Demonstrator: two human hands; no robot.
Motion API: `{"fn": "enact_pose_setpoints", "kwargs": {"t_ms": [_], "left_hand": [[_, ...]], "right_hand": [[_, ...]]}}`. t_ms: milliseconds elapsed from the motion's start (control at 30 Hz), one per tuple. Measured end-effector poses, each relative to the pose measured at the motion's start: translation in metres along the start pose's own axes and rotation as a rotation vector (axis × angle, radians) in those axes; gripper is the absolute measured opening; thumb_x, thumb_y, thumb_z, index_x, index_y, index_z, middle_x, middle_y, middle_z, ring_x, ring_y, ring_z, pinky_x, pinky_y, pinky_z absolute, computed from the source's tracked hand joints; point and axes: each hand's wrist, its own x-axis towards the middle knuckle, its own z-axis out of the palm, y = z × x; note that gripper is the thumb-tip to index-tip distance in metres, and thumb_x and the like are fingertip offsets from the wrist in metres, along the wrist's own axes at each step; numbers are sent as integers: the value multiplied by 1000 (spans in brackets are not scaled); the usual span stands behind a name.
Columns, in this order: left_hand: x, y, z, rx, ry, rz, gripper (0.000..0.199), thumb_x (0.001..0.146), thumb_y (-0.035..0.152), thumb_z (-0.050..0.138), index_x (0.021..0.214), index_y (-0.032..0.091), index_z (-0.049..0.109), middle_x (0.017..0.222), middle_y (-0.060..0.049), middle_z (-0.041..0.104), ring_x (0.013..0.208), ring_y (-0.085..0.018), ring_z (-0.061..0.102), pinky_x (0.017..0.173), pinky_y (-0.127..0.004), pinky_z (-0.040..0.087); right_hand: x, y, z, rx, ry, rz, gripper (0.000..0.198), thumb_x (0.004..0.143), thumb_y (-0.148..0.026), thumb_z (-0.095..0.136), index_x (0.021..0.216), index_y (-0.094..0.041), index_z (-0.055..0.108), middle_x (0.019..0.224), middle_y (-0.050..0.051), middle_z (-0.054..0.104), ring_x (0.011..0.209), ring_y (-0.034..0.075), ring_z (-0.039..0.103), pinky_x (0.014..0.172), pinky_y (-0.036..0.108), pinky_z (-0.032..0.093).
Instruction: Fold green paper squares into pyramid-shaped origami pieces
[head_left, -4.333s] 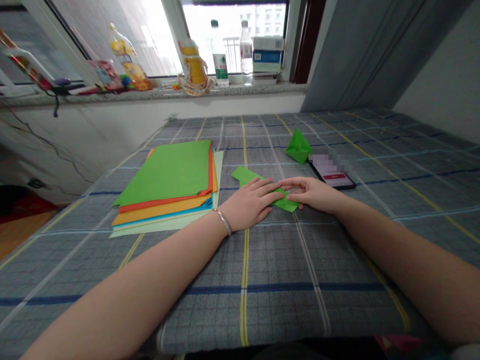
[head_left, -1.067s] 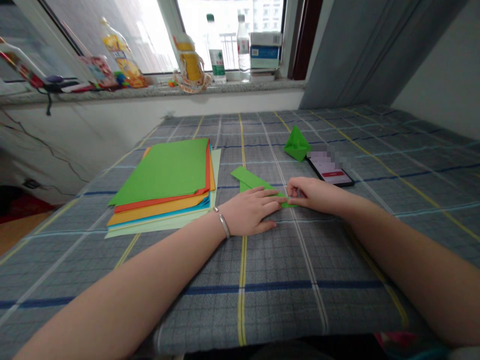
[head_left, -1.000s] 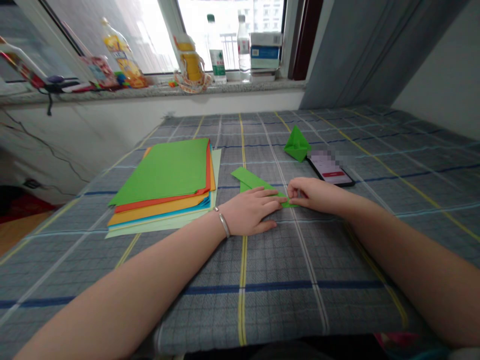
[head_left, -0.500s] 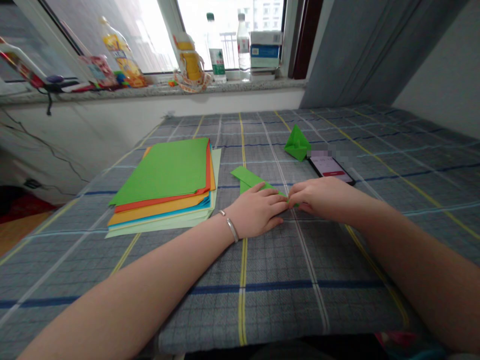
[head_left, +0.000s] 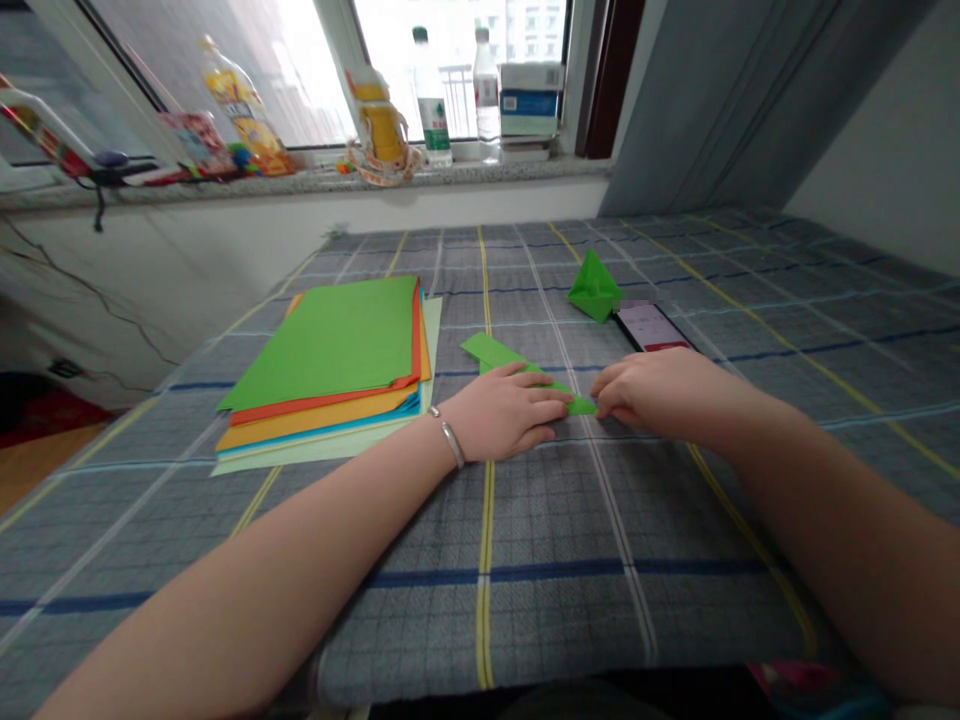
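A folded piece of green paper (head_left: 495, 353) lies on the checked cloth, its narrow point toward the right. Flat across its middle rests my left hand (head_left: 506, 405), fingers stretched out and pressing the paper down. My right hand (head_left: 637, 388) is closed at the paper's right tip, with thumb and fingertips together; whether they pinch the very tip or only touch it is hard to see. Part of the paper is hidden under the left fingers. Beyond the right hand stands a folded green paper shape (head_left: 594, 288).
Left of the hands lies a stack of coloured paper (head_left: 330, 340), green on top. A phone (head_left: 651, 328) is just behind my right hand. Several bottles, including a clear one (head_left: 433, 110), and a blue-white box (head_left: 531, 105) stand on the windowsill (head_left: 465, 174).
My right hand has slid a little to the right along the paper's edge to its tip. My left hand has shifted slightly left, uncovering more of the pointed end.
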Motion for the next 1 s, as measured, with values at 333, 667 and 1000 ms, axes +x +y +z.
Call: {"fn": "enact_pose_setpoints", "kwargs": {"t_ms": [333, 667, 1000], "left_hand": [[-2, -4, 4, -62, 26, 11, 27, 98, 29, 44, 117, 18, 59, 135, -7, 59, 127, -24, 52, 106, -41, 41], [-1, -4, 9, -164, 108, -80, 16, 93, 22, 49, 102, 16, 61, 121, -11, 65, 119, -23, 57, 102, -39, 45], [2, -3, 15, -132, 140, -150, 17, 91, 27, 56, 104, 18, 62, 117, -9, 67, 111, -22, 61, 105, -45, 43]], "right_hand": [[-1, 4, -1, 134, -65, 63, 22, 78, -13, 54, 76, -24, 73, 92, 2, 74, 79, 19, 67, 63, 29, 43], [10, 0, 14, 298, 42, 101, 18, 75, -23, 62, 93, -21, 57, 95, 3, 63, 74, 15, 57, 58, 25, 37], [17, -13, 12, -8, 169, -67, 8, 85, -21, 55, 82, -19, 63, 87, 6, 67, 85, 21, 59, 68, 30, 38]]}}
